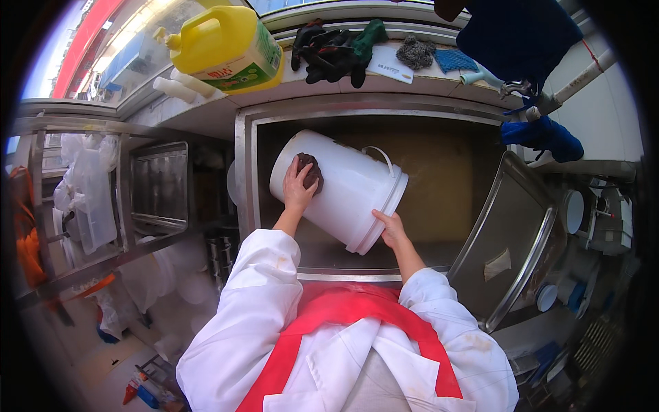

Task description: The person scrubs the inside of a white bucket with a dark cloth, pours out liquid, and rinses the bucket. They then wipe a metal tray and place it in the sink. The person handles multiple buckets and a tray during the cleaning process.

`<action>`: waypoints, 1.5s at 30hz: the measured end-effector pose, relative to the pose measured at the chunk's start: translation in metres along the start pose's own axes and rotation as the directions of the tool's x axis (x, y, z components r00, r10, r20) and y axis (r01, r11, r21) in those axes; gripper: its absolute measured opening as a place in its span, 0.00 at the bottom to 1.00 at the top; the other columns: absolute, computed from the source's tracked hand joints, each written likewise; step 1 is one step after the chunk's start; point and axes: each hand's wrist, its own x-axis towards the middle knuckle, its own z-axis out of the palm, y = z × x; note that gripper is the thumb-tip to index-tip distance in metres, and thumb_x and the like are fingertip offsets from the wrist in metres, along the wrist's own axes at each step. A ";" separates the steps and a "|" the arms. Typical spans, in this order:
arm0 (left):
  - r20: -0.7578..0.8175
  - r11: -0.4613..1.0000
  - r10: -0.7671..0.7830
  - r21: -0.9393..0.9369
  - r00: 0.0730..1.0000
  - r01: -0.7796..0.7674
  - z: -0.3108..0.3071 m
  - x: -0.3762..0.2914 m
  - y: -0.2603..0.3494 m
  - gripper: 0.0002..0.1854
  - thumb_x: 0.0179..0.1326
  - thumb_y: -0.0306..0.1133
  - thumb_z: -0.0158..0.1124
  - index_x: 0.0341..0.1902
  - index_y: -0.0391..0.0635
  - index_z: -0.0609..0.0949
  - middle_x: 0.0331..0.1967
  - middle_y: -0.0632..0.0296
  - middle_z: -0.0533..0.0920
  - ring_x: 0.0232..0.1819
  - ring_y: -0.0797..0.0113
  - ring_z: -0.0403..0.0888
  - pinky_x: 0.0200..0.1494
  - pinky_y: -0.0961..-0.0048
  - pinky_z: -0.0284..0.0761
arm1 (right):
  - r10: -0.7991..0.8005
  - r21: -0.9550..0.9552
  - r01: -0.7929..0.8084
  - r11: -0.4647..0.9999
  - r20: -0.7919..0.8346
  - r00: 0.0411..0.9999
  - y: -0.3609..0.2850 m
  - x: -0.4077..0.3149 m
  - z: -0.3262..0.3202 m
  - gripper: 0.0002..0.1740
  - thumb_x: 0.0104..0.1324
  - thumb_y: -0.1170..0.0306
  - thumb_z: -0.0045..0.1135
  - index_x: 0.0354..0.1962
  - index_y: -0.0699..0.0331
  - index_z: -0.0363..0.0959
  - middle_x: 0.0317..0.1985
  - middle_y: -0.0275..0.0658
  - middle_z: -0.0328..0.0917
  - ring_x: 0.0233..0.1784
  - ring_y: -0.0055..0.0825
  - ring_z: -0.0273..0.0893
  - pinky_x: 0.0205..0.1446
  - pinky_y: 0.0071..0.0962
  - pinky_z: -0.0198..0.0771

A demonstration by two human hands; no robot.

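Observation:
A white plastic bucket [345,185] lies tilted on its side over a stainless steel sink [247,170], its rim towards the lower right. My left hand [298,188] presses a dark brown scrubbing pad [311,172] against the bucket's wall near its base. With my right hand [391,226] I grip the bucket's rim, thumb on the outside; the other fingers are partly hidden. The bucket's white handle [383,154] stands up from the far side of the rim. Murky brownish water [437,180] shows in the sink behind the bucket.
On the ledge beyond the sink are a yellow detergent jug [231,46], dark gloves [329,51], a steel wool scrubber [415,52] and a blue cloth [455,60]. A metal tray [507,232] leans at the sink's right. Left stands a metal rack [123,190].

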 end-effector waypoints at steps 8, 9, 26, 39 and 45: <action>-0.125 0.972 0.020 0.234 0.992 0.009 0.007 0.074 -0.052 0.23 0.47 0.39 0.70 0.50 0.55 0.81 0.63 0.58 0.72 0.62 0.52 0.70 0.64 0.60 0.67 | -0.025 -0.171 0.020 0.985 -0.028 0.999 0.007 -0.006 0.006 0.28 0.51 0.76 0.71 0.50 0.76 0.72 0.47 0.46 0.78 0.50 0.35 0.77 0.56 0.34 0.70; -0.177 0.965 -0.030 0.250 0.984 0.075 0.007 0.089 -0.061 0.22 0.47 0.40 0.69 0.50 0.54 0.81 0.61 0.58 0.74 0.60 0.52 0.73 0.62 0.61 0.69 | -0.018 -0.172 0.014 0.985 -0.025 1.000 0.005 -0.007 0.005 0.28 0.51 0.77 0.70 0.50 0.75 0.72 0.47 0.45 0.79 0.50 0.35 0.77 0.56 0.34 0.70; 0.051 0.964 0.253 0.075 0.966 -0.256 0.020 0.010 -0.046 0.17 0.39 0.28 0.69 0.38 0.53 0.81 0.46 0.67 0.78 0.48 0.57 0.73 0.50 0.59 0.71 | -0.618 -0.945 0.108 0.308 -0.113 0.778 -0.072 0.019 -0.006 0.47 0.47 0.62 0.70 0.62 0.67 0.56 0.56 0.54 0.70 0.58 0.51 0.70 0.61 0.41 0.66; 0.094 0.897 -0.438 -0.014 0.894 0.441 0.057 0.003 -0.116 0.13 0.50 0.35 0.65 0.42 0.49 0.82 0.42 0.54 0.80 0.46 0.50 0.78 0.52 0.60 0.74 | -0.674 -0.992 0.086 0.091 0.002 0.738 -0.082 -0.024 0.015 0.40 0.42 0.63 0.70 0.53 0.63 0.61 0.40 0.53 0.79 0.42 0.52 0.79 0.48 0.43 0.75; 0.433 0.009 -0.809 -0.668 0.398 0.744 0.080 -0.099 -0.122 0.19 0.63 0.36 0.58 0.56 0.41 0.78 0.52 0.58 0.80 0.51 0.62 0.78 0.53 0.67 0.73 | -0.709 -0.987 0.076 -0.141 0.155 0.688 -0.113 -0.077 0.060 0.39 0.41 0.64 0.69 0.51 0.61 0.62 0.36 0.50 0.79 0.37 0.52 0.80 0.41 0.44 0.76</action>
